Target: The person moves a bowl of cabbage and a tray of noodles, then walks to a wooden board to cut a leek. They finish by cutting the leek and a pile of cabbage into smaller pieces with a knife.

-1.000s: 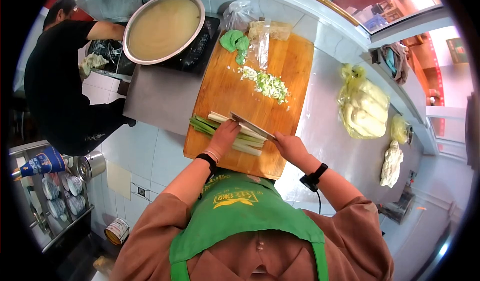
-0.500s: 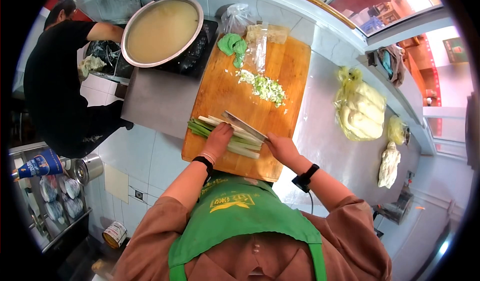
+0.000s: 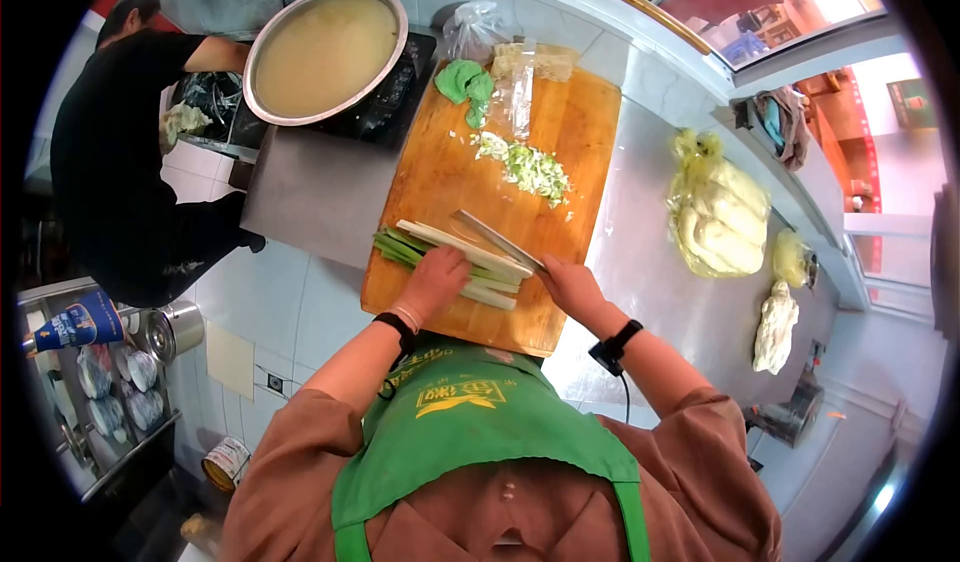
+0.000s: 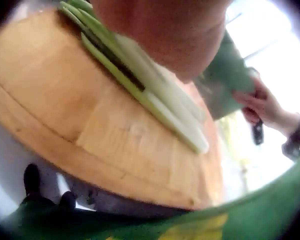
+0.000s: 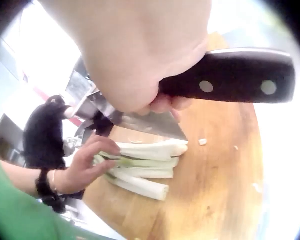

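Several long green onions (image 3: 495, 299) lie side by side near the front edge of a wooden cutting board (image 3: 570, 232), green ends to the left and white ends to the right. My left hand (image 3: 436, 280) holds them down around their middle, fingers and thumb spread across the bundle in the right wrist view. My right hand (image 3: 573, 290) grips the dark riveted handle (image 5: 240, 75) of a wide-bladed kitchen knife (image 3: 492, 236). The blade slants just beyond the stalks on their far side. Chopped green onion (image 3: 535, 170) lies in a pile farther up the board.
Green leaves (image 3: 463, 82) and a clear plastic wrapper (image 3: 518, 97) lie at the board's far end. A large pan of cloudy liquid (image 3: 325, 57) stands on a cooker at left. Bagged dough (image 3: 718, 217) sits on the right counter. Another person (image 3: 130, 162) stands at far left.
My left hand has slid slightly left along the stalks toward the green ends. The knife has moved a little away from that hand, leaving a wider gap. The whole view has shifted slightly.
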{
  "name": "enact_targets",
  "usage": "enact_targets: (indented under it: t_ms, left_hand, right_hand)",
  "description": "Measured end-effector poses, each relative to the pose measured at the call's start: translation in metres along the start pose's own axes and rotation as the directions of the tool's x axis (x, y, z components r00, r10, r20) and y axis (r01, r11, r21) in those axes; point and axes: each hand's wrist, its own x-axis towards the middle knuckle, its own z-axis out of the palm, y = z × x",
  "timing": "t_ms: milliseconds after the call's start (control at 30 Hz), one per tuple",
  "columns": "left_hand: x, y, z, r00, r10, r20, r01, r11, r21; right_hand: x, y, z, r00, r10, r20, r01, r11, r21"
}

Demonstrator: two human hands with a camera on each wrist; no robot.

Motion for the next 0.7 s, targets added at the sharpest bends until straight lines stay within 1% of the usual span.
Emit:
enact_targets:
  t_ms: [33,100,133,167,200,233,267,333,367,433,467,533,567,633,667,700]
  left_hand:
    - [-0.004,0.005,-0.008,0.997,0.042,0.061,-0.042,0.999,-0.006]
    - [-0.012,0.010,-0.011,0.995,0.056,0.077,-0.056,0.998,-0.004]
    - [-0.015,0.012,-0.011,0.993,0.069,0.091,-0.069,0.998,-0.007]
    - [-0.018,0.010,-0.005,0.993,0.072,0.097,-0.071,0.997,-0.014]
    - [-0.019,0.007,0.002,0.989,0.068,0.133,-0.075,0.996,0.043]
    - [-0.015,0.004,0.002,0.984,0.067,0.164,-0.086,0.990,0.109]
    - [-0.012,0.001,0.002,0.985,0.071,0.160,-0.090,0.989,0.115]
    - [-0.014,0.001,0.002,0.967,0.076,0.243,-0.099,0.991,0.085]
    - [-0.013,0.000,0.002,0.967,0.076,0.241,-0.100,0.991,0.088]
    - [-0.015,0.001,0.005,0.976,0.113,0.184,-0.134,0.986,0.104]
    - [-0.014,0.001,0.005,0.976,0.114,0.185,-0.135,0.986,0.101]
    - [-0.006,-0.002,0.008,0.960,0.233,0.155,-0.259,0.950,0.177]
    - [0.004,0.003,0.004,0.960,0.237,0.153,-0.262,0.949,0.174]
    - [0.024,0.009,-0.002,0.973,0.139,0.182,-0.165,0.977,0.133]
    - [0.027,0.005,-0.001,0.974,0.138,0.181,-0.163,0.978,0.133]
    - [0.031,0.002,0.000,0.966,0.145,0.214,-0.176,0.975,0.136]
  right_hand:
    - [-0.005,-0.006,-0.002,1.000,-0.003,-0.001,0.003,1.000,0.003]
    - [-0.015,-0.015,-0.003,0.996,0.056,0.063,-0.053,0.997,-0.047]
    - [-0.015,-0.009,0.006,0.996,0.062,0.063,-0.060,0.997,-0.045]
    - [-0.012,-0.001,0.022,0.999,0.018,0.046,-0.015,0.997,-0.070]
    - [-0.013,0.006,0.034,0.999,-0.026,0.029,0.029,0.995,-0.094]
    - [-0.007,0.006,0.033,0.995,0.025,0.098,-0.011,0.990,-0.138]
    - [-0.003,0.008,0.029,0.996,0.021,0.091,-0.008,0.990,-0.140]
    - [-0.007,0.007,0.020,0.980,0.105,0.167,-0.102,0.994,-0.027]
    - [-0.010,0.001,0.010,0.981,0.103,0.164,-0.100,0.995,-0.028]
    - [-0.024,-0.011,-0.004,0.998,0.052,-0.020,-0.052,0.998,0.025]
    - [-0.029,-0.008,-0.003,0.998,0.055,-0.020,-0.055,0.998,0.025]
    - [-0.040,0.001,0.002,0.969,0.174,-0.175,-0.169,0.985,0.043]
    - [-0.045,0.005,0.008,0.968,0.176,-0.177,-0.172,0.984,0.040]
    - [-0.055,0.011,0.024,0.926,0.289,-0.243,-0.298,0.955,0.000]
    - [-0.059,0.014,0.037,0.926,0.289,-0.242,-0.298,0.955,-0.001]
    - [-0.062,0.013,0.054,0.921,0.305,-0.243,-0.312,0.950,0.012]
